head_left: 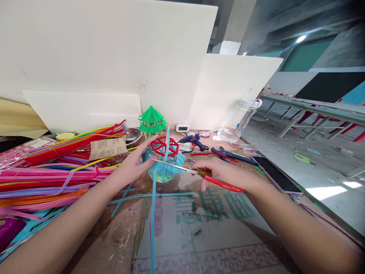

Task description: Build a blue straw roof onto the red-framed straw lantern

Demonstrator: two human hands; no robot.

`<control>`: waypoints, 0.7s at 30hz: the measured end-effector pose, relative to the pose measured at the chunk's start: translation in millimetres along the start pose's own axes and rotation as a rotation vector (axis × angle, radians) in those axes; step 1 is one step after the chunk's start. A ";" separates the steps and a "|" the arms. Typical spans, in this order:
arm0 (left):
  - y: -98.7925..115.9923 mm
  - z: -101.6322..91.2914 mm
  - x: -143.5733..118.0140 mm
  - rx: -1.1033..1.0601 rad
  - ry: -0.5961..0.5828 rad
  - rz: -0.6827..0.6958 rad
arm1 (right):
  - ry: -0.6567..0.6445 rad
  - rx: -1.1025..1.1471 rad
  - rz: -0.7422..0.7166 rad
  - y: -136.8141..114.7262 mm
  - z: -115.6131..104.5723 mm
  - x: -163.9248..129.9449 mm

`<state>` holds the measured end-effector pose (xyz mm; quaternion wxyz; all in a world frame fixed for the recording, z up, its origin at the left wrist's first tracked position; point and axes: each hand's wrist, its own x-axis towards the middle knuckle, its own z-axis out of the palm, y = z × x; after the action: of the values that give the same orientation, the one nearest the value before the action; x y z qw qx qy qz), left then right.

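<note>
My left hand (139, 161) is closed at the left side of a small round model built from light-blue pipe cleaners, with a red spoked frame (164, 146) on top. Its thumb and fingers pinch a light-blue pipe cleaner (154, 220), whose long end hangs toward me. In my right hand (215, 171) are scissors with red handles (224, 184). Their blades lie across the front of the model, tips near my left thumb. Whether the blades touch the pipe cleaner I cannot tell. Behind the model stands a green tiered roof piece (152, 121).
Bundles of coloured pipe cleaners (51, 175) fill the left. A blue glue gun (194, 141), a small digital clock (182, 127), blue-handled pliers (234, 155) and a clear jug (238, 121) stand or lie behind. A phone (276, 175) rests at the right edge. A triangular ruler (196, 228) lies in front.
</note>
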<state>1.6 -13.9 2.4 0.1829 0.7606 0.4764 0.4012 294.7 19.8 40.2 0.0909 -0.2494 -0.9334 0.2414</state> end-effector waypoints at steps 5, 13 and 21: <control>-6.6 2.3 1.5 -0.057 0.008 -0.032 | -0.070 -0.012 0.019 -1.3 0.5 0.3; -15.3 -4.8 3.0 -0.149 0.027 -0.071 | -0.239 -0.081 0.167 30.3 -38.1 -34.0; -12.5 -17.9 3.3 -0.126 -0.049 -0.104 | -0.208 -0.155 0.222 69.0 -11.3 -22.5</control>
<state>-18.9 -6.9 6.5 0.2627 0.7314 0.4846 0.4016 346.4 65.3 14.7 -0.0528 -0.3311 -0.9203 0.2018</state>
